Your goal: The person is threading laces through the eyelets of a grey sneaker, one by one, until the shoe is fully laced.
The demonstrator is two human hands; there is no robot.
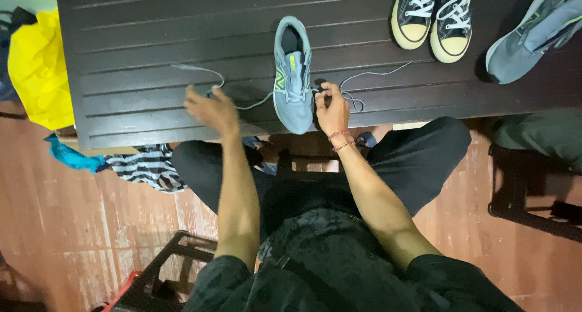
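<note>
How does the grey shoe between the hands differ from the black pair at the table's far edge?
The grey running shoe is single, its lace pulled out loose to both sides; the black high-top pair stands laced in white. The grey shoe lies between the left hand and right hand; the pair is untouched. Both rest on the dark slatted table.

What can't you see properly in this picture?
- Left hand: blurred, so its hold on the lace is unclear.
- Right hand: fingertips bunched at the grey shoe; the grip is too small to tell.
- Second grey shoe: cut off by the top-right edge.
- Black sneakers: heels cut off by the top edge.
</note>
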